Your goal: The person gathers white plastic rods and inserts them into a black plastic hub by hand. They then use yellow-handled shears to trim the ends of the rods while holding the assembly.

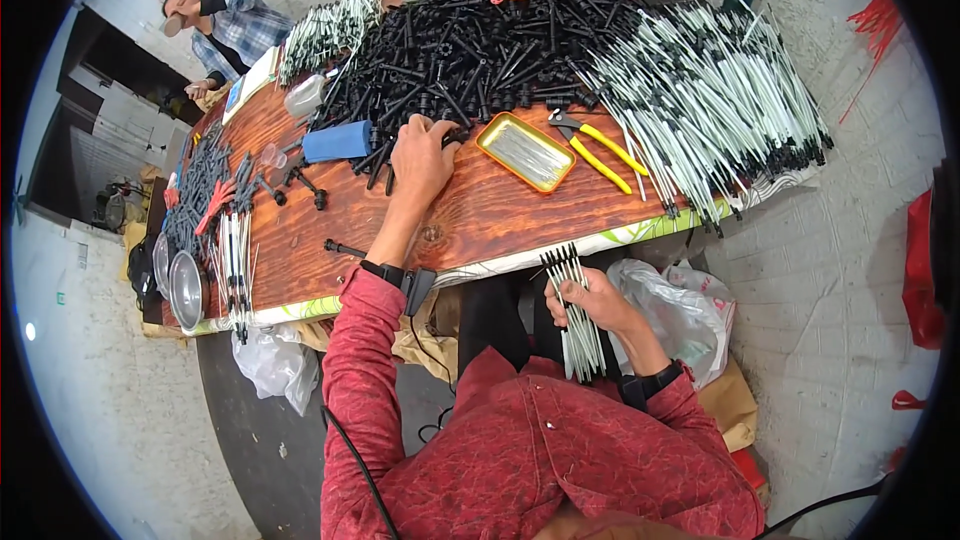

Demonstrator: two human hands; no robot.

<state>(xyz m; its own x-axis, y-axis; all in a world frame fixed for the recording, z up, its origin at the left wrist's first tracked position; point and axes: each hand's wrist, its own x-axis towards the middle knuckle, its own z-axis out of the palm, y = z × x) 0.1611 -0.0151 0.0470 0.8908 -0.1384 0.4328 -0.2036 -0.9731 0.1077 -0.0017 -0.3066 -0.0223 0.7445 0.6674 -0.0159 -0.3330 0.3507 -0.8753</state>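
My left hand (421, 162) reaches over the table to the near edge of a large heap of black plastic tube-like parts (480, 30). Its fingers are curled round a black plastic part (455, 137), mostly hidden by the hand. Close to my body, just off the table's front edge, my right hand (592, 302) is closed round a bundle of thin white rods (582, 348). Their black tips stick up above the thumb. A yellow-rimmed tray (483, 140) holding thin pale pins lies between the hands, beside yellow-handled pliers (598, 162).
A big pile of white rods with black ends (710, 100) covers the table's right side. On the left lie a blue block-shaped thing (337, 141), grey parts (200, 190) and a clear bowl (187, 290). Another person (235, 30) sits at the far left.
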